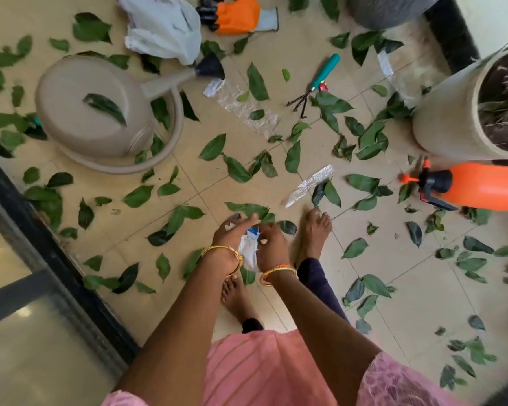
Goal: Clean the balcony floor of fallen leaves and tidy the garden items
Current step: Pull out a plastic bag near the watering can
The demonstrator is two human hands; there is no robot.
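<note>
— What do I have in the hands from here?

— A crumpled white and blue plastic scrap (pixel 249 249) sits between them; the left hand (pixel 232 232) is on its left side with fingers stretched forward over the top edge, fairly straight, and I can't tell whether the thumb pinches underneath; the right hand (pixel 272 244) has its fingers curled in against the scrap's right edge, gripping it.

— And the floor?

— Green fallen leaves (pixel 213 147) lie scattered across the beige tiled balcony floor (pixel 276 186); one cluster lies just beyond the fingertips, near the bare right foot (pixel 316 230); strips of clear crinkled plastic wrap (pixel 308 186) lie further out.

— Garden items?

— A beige plastic watering can (pixel 94 112) on its side at the upper left, a leaf on it; a teal-handled hand rake (pixel 314 86) well apart from the hands; an orange spray bottle (pixel 481 186) lying at the right beside a beige round plant pot (pixel 446 112); orange and black gloves (pixel 232 14) and a white plastic bag (pixel 162 24) at the top.
</note>
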